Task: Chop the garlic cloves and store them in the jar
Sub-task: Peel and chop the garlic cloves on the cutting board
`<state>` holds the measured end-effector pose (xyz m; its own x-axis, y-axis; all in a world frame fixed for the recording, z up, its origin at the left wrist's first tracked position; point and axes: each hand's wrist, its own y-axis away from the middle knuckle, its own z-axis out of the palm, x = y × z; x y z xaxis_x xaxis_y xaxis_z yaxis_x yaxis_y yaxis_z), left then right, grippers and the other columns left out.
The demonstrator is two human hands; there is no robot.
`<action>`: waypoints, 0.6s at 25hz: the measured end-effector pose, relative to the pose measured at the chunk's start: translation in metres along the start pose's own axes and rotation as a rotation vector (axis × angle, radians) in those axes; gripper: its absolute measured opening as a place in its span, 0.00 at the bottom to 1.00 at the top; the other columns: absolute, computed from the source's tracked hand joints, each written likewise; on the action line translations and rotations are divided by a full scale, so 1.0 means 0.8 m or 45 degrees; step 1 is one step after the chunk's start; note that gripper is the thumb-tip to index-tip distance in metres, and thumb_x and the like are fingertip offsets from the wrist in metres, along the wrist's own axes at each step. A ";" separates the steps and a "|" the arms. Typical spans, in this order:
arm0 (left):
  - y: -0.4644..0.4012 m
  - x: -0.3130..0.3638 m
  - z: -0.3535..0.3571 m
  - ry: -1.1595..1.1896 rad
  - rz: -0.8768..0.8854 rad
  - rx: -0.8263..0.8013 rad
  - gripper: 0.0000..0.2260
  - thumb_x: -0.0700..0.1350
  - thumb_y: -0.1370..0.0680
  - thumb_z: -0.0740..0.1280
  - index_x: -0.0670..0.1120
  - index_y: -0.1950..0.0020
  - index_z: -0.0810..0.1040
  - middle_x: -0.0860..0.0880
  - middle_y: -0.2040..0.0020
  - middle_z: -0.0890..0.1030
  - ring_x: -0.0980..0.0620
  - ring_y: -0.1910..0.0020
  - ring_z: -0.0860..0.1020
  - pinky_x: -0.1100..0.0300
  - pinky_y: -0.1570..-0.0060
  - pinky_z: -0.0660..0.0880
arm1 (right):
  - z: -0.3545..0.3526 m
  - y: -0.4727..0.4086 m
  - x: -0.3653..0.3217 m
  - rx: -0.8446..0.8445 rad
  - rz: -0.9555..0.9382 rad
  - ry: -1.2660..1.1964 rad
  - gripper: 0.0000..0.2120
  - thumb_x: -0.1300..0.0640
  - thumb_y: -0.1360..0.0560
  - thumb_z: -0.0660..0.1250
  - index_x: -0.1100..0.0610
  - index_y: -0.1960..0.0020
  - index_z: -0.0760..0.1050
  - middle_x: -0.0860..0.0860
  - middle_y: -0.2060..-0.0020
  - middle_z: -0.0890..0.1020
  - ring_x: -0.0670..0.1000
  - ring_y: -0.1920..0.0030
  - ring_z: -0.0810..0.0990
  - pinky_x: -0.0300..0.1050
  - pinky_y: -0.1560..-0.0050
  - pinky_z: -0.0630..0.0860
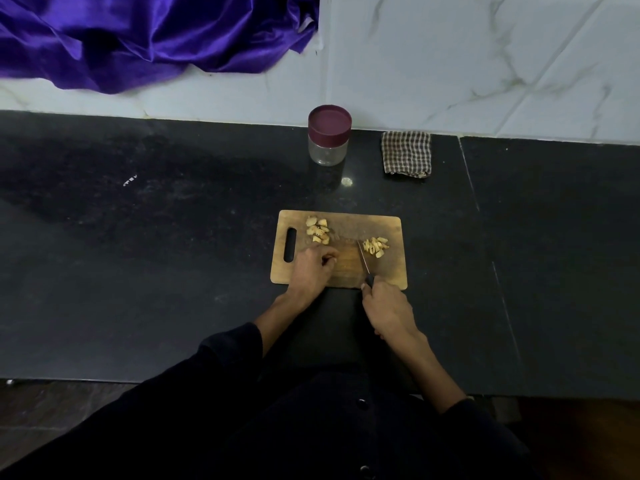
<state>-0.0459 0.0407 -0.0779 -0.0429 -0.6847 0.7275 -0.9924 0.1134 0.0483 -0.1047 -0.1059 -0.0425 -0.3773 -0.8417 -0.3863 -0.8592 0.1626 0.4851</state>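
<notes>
A wooden cutting board (388, 275) lies on the black counter. Whole garlic cloves (318, 230) sit in a pile at its far left, and chopped garlic pieces (376, 246) lie at its far right. My left hand (313, 268) rests on the board with fingers curled, perhaps pinching a clove that I cannot make out. My right hand (386, 308) grips the dark handle of a knife (363, 260), whose blade points away, just left of the chopped pile. A clear jar (329, 147) with a maroon lid on stands behind the board, near the wall.
A folded checked cloth (407, 153) lies right of the jar. Purple satin fabric (145, 36) drapes over the ledge at the far left. The white marble wall (485, 64) bounds the black counter (138, 254) at the back; the counter's front edge is near my body.
</notes>
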 end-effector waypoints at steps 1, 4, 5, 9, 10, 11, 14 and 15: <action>0.000 0.000 -0.002 0.005 -0.005 -0.003 0.08 0.38 0.23 0.67 0.43 0.45 0.82 0.47 0.47 0.82 0.57 0.52 0.78 0.72 0.51 0.72 | -0.001 0.002 0.000 0.033 -0.012 0.005 0.16 0.49 0.15 0.53 0.59 0.39 0.72 0.55 0.53 0.80 0.58 0.50 0.81 0.52 0.54 0.76; 0.006 -0.002 -0.006 0.063 -0.049 0.071 0.08 0.37 0.23 0.67 0.42 0.45 0.82 0.48 0.50 0.83 0.60 0.56 0.77 0.77 0.58 0.70 | -0.004 0.005 -0.002 0.110 -0.047 0.029 0.18 0.47 0.15 0.51 0.59 0.39 0.71 0.57 0.49 0.81 0.59 0.47 0.80 0.50 0.54 0.70; 0.009 -0.004 -0.008 0.084 -0.070 0.123 0.09 0.37 0.23 0.67 0.42 0.44 0.81 0.47 0.50 0.82 0.59 0.56 0.77 0.76 0.58 0.71 | -0.003 0.005 -0.001 0.122 -0.056 0.024 0.18 0.46 0.15 0.51 0.58 0.39 0.71 0.57 0.50 0.81 0.59 0.47 0.80 0.51 0.54 0.71; 0.006 -0.017 -0.016 0.199 -0.201 0.272 0.12 0.39 0.24 0.68 0.44 0.40 0.77 0.49 0.49 0.78 0.54 0.54 0.79 0.55 0.56 0.81 | -0.002 0.001 -0.001 0.130 -0.087 -0.033 0.16 0.47 0.15 0.53 0.57 0.39 0.70 0.54 0.52 0.81 0.57 0.50 0.81 0.51 0.54 0.74; 0.003 -0.019 -0.018 0.215 -0.221 0.273 0.12 0.40 0.24 0.69 0.44 0.41 0.77 0.50 0.49 0.78 0.54 0.54 0.79 0.53 0.58 0.81 | -0.002 -0.002 -0.001 0.134 -0.101 -0.046 0.16 0.46 0.15 0.53 0.57 0.39 0.70 0.54 0.53 0.81 0.55 0.51 0.81 0.53 0.53 0.76; -0.001 -0.019 -0.018 0.215 -0.240 0.266 0.11 0.42 0.24 0.70 0.44 0.42 0.77 0.50 0.49 0.78 0.54 0.54 0.79 0.53 0.58 0.81 | -0.002 -0.006 -0.001 0.135 -0.111 -0.052 0.16 0.46 0.16 0.53 0.57 0.39 0.70 0.54 0.53 0.81 0.55 0.51 0.81 0.54 0.52 0.78; -0.014 -0.016 -0.017 0.090 -0.286 0.259 0.10 0.46 0.25 0.70 0.44 0.45 0.79 0.49 0.49 0.79 0.55 0.55 0.78 0.63 0.57 0.77 | 0.000 -0.014 -0.002 0.116 -0.122 -0.045 0.16 0.46 0.16 0.54 0.57 0.39 0.72 0.54 0.48 0.80 0.54 0.49 0.80 0.54 0.49 0.78; -0.017 -0.013 -0.016 0.036 -0.296 0.270 0.11 0.47 0.24 0.70 0.44 0.45 0.79 0.48 0.49 0.79 0.55 0.55 0.78 0.64 0.58 0.74 | 0.001 -0.015 -0.001 0.111 -0.127 -0.047 0.16 0.46 0.16 0.55 0.57 0.40 0.72 0.54 0.47 0.80 0.54 0.48 0.80 0.53 0.49 0.77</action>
<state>-0.0305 0.0556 -0.0774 0.1880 -0.6541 0.7327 -0.9774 -0.1982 0.0738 -0.0943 -0.1072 -0.0485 -0.3000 -0.8364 -0.4587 -0.9193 0.1250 0.3733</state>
